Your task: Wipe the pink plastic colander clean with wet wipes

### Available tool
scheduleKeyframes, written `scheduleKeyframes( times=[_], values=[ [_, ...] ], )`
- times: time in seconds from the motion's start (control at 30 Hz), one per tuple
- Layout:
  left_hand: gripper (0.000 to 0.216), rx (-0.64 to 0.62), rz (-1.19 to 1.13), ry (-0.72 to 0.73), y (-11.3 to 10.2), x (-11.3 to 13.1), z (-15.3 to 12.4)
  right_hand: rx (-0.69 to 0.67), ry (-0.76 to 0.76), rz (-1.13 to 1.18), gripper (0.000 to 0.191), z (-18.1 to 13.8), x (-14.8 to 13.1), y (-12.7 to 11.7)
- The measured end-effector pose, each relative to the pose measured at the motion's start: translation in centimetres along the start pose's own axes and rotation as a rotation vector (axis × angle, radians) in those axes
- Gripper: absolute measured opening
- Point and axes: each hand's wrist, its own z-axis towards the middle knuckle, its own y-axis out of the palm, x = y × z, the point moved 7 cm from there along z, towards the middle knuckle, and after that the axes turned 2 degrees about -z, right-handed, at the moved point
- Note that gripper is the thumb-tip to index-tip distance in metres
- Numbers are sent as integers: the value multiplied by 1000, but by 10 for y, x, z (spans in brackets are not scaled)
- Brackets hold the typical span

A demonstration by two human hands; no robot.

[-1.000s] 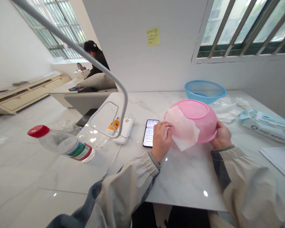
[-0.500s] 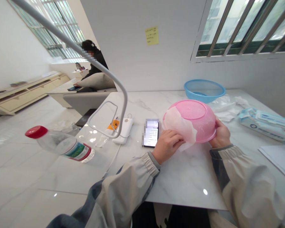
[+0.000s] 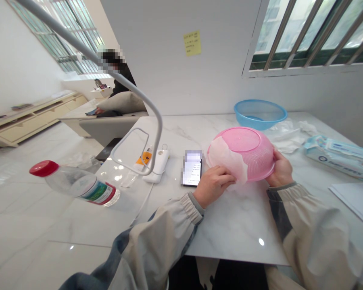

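Pink basket (image 3: 254,156), right of frame centre, looks light, stiff, best held by its rim (image 3: 259,178): right grip (image 3: 280,169) clasps it, left grip (image 3: 214,183) pinches a soft wipe (image 3: 228,158).

The basket (image 3: 255,151) is pink, the sheet (image 3: 226,158) white.

Table (image 3: 238,231): white, marbled. Blue basin (image 3: 245,112) at the far edge, against the wall; crumpled white plastic (image 3: 286,140) just beside it. Right side: light-blue packet (image 3: 335,156), print too small to read; white paper (image 3: 355,201) nearer. Left side: phone (image 3: 192,171), screen lit; white device (image 3: 159,163) with cable (image 3: 142,201); clear bottle (image 3: 101,192), red cap, coloured label. Grey bent tube (image 3: 158,117) overhead. Wall: yellow note (image 3: 192,43); barred window (image 3: 314,34) upper right. Background: seated person (image 3: 127,78), dark top, beside cushion (image 3: 122,101); low cabinet (image 3: 39,117).
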Motion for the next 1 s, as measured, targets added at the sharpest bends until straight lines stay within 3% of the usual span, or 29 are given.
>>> scheduleKeyframes(
  times=[0.53, 0.8, 1.0],
  values=[
    [21, -13, 48, -1, 1, 1, -2, 76, 41, -18, 31, -3, 5, 0],
    [21, -37, 204, 75, 1, 8, -4, 102, 10, -80, 19, 18, 14, -19],
    [25, -90, 309, 38, 4, 3, -4, 67, -25, -178, 30, 27, 21, -27]
  ],
)
